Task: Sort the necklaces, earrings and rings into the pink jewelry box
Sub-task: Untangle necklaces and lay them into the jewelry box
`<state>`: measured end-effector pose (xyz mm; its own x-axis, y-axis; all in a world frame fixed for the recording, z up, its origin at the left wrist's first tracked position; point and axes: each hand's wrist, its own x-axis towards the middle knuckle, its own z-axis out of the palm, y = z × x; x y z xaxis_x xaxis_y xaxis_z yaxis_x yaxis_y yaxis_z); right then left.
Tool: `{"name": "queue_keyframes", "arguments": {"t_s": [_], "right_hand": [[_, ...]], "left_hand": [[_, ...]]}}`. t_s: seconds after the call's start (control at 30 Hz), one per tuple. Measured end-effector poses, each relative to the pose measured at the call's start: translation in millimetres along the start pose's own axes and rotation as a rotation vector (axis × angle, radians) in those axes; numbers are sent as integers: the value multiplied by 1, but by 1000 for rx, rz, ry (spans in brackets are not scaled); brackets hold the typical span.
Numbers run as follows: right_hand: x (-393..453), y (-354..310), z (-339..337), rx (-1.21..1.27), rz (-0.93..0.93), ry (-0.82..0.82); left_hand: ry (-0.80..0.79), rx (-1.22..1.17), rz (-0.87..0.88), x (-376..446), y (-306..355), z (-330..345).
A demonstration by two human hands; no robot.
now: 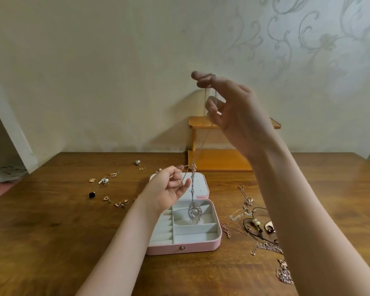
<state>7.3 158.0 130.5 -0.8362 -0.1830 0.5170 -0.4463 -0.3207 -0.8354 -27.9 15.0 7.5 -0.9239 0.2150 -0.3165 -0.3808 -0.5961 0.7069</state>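
1. The right hand (233, 112) is raised high above the tabletop (62, 221), its grip pinching the top of a necklace chain (198, 146) between thumb and fingertips.
2. The left hand (169, 189) sits lower, over the box's open lid, its grip pinching the same chain partway down.
3. A leaf pendant (194, 211) hangs at the chain's end, just above a grey compartment of the pink jewelry box (186, 223), which lies open near the tabletop's middle.
4. Earrings and rings (107, 189) lie scattered toward the left edge.
5. More necklaces (256, 227) lie tangled toward the right edge.
6. A wooden shelf (218, 159) stands at the back edge.
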Motion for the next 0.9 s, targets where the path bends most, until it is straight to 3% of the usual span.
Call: {"name": "queue_keyframes", "arguments": {"t_s": [0.13, 0.27, 0.47, 0.9], "right_hand": [[11, -10, 7, -225, -75, -16], [10, -18, 11, -507, -160, 92], [13, -7, 4, -1113, -475, 204], [12, -3, -8, -1154, -276, 308]], "left_hand": [[-9, 77, -26, -10, 4, 11], [-31, 280, -45, -20, 4, 13], [-9, 555, -17, -31, 4, 15], [-247, 639, 76, -54, 9, 0]]}}
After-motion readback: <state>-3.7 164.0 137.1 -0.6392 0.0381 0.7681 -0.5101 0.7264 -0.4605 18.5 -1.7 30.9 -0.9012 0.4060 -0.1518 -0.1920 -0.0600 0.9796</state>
